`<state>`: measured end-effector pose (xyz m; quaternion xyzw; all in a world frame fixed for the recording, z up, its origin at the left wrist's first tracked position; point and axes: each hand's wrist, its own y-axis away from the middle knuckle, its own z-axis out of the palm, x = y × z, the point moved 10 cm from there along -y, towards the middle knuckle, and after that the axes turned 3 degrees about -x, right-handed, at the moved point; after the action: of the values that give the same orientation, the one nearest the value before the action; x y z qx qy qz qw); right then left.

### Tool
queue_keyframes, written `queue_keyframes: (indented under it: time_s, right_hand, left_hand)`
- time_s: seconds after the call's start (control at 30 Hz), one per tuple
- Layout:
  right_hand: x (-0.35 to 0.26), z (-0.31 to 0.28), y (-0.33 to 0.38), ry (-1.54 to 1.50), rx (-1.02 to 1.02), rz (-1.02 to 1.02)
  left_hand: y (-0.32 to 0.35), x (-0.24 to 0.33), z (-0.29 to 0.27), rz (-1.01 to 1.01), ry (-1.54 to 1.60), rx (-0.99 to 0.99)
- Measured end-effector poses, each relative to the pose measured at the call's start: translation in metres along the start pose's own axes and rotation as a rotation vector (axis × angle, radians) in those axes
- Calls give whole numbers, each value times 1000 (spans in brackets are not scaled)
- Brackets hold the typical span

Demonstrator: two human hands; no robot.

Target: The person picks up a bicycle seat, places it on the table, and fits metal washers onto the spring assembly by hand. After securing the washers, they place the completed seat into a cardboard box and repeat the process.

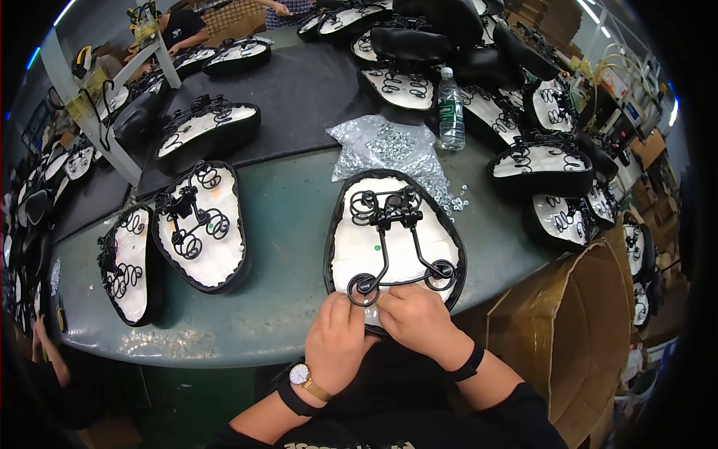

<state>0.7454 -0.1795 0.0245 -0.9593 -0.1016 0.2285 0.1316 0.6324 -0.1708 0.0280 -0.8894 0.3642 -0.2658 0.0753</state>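
An upside-down bicycle saddle (359, 251) lies on the bench in front of me, its white underside up and its black cover folded round the rim. On it sits a black wire spring frame (385, 258) with coils and a clamp at the far end. My left hand (334, 344), with a watch and a black band at the wrist, is closed at the near left coil. Close beside it, my right hand (415, 318) is also closed, at the near edge of the frame. The fingertips of both are partly hidden, and what they pinch does not show.
Behind the saddle lies a clear bag of small metal nuts (389, 146), some spilled, near a plastic bottle (451, 112). Other saddles (202, 232) stand left, with a pile (542, 161) at right. A cardboard box (561, 329) adjoins the bench's right edge. Other people work beyond.
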Motion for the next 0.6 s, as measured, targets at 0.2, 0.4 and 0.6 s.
queue_keyframes:
  time_s: [0.2, 0.4, 0.6]
  right_hand:
    - [-11, -11, 0, -5, 96, -105]
    - [-15, -11, 0, 16, 102, -124]
    - [-16, -11, 3, 79, 131, -123]
  left_hand:
    - [-5, 1, -3, 17, -24, -1]
    - [-7, -2, -7, 32, -2, -11]
    - [-6, -2, -4, 37, 26, -36]
